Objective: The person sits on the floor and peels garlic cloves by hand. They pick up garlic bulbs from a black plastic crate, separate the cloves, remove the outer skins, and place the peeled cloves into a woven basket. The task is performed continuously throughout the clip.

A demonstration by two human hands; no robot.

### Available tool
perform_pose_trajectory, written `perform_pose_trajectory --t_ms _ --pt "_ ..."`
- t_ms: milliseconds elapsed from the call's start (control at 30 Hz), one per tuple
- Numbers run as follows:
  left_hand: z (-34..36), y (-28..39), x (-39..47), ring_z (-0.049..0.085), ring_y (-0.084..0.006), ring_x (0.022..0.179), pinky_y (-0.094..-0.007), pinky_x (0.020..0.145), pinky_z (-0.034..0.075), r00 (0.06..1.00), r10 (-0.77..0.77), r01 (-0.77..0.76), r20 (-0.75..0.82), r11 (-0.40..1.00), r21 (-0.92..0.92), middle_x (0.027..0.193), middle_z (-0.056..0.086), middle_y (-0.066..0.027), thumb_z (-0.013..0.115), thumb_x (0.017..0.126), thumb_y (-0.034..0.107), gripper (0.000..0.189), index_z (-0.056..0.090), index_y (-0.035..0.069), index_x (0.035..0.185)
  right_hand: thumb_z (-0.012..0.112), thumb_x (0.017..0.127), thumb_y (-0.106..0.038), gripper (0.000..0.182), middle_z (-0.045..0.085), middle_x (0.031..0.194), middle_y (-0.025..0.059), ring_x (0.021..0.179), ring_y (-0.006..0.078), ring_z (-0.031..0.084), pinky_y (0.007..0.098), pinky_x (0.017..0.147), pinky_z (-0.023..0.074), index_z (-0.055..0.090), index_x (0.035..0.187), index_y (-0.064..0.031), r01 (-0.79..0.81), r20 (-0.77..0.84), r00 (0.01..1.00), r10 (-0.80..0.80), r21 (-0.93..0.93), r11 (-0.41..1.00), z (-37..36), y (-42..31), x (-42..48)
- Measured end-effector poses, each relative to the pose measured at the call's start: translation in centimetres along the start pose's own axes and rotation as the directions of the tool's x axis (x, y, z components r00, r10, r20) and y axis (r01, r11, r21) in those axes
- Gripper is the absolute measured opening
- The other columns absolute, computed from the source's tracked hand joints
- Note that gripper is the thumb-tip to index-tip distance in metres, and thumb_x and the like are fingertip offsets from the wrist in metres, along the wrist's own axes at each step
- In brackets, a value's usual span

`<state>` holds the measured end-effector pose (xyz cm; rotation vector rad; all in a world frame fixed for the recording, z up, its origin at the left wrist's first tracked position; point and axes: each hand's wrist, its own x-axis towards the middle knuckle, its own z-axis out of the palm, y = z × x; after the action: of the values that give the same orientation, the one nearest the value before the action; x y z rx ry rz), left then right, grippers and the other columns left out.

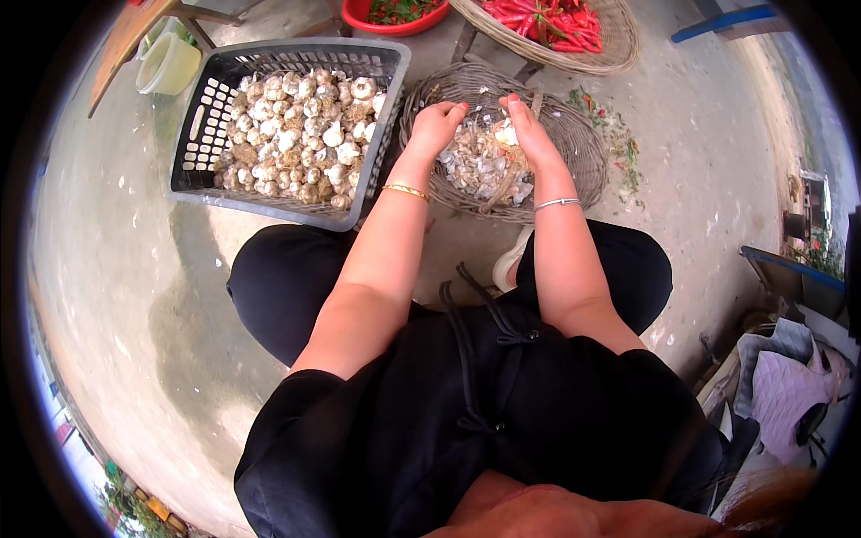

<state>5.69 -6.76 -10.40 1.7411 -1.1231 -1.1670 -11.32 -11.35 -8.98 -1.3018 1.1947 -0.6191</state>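
Both hands are over a round wicker basket [585, 161] that has a handle and holds garlic skins and cloves [471, 161]. My left hand [437, 126] is over the basket's left part, thumb and index finger pinched together; whether a small piece is between them cannot be told. At the right, my right hand [529, 134] holds a pale garlic bulb [506, 133] against its palm and fingers, partly hidden. To the left of the basket stands a black plastic crate [269, 214] with many whole garlic bulbs [296, 134].
A shallow wicker basket of red chilies [548, 23] and a red basin [397, 28] with green leaves stand beyond. A pale plastic bucket [168, 65] is at the far left beside a wooden table [124, 50]. Chili and leaf scraps [625, 158] lie on the floor at the right.
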Motion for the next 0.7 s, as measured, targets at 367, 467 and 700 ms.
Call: perform_pose_trajectory --t_ms 367,467,700 --pt "3.0 2.1 -1.7 0.045 -0.0046 0.059 -0.0195 0.052 0.037 0.977 0.193 -0.21 -0.086 0.937 -0.281 0.066 0.051 0.0017 0.058 0.079 0.014 0.012 0.053 0.003 0.078 0.034 0.085 -0.051 0.058 0.056 0.102 0.0168 0.099 0.0251 0.051 0.034 0.086 0.0358 0.054 0.103 0.0009 0.023 -0.055 0.998 -0.041 -0.3 0.954 1.5 -1.6 -0.6" --pt "3.8 1.7 -1.5 0.045 -0.0049 0.059 -0.0195 0.052 0.037 0.971 0.178 -0.226 -0.16 0.903 -0.365 0.067 0.051 0.0029 0.057 0.08 0.012 0.007 0.053 0.006 0.079 0.042 0.084 -0.045 0.05 0.059 0.092 0.0152 0.087 0.0232 0.055 0.0334 0.077 0.0405 0.056 0.095 0.0015 0.12 -0.157 0.977 -0.147 -0.172 0.978 1.8 0.9 0.5" --pt "3.6 1.8 -1.8 0.051 -0.0099 0.066 -0.0225 0.058 0.043 0.997 0.07 -0.054 -0.025 0.448 -0.892 0.076 0.054 -0.002 0.055 0.079 0.003 0.005 0.052 0.005 0.083 0.062 0.077 -0.019 0.029 0.054 0.083 0.0057 0.069 0.0142 0.052 0.0274 0.058 0.043 0.05 0.097 -0.0022 -0.01 0.018 1.0 -0.002 0.625 0.781 1.8 -1.4 -1.4"
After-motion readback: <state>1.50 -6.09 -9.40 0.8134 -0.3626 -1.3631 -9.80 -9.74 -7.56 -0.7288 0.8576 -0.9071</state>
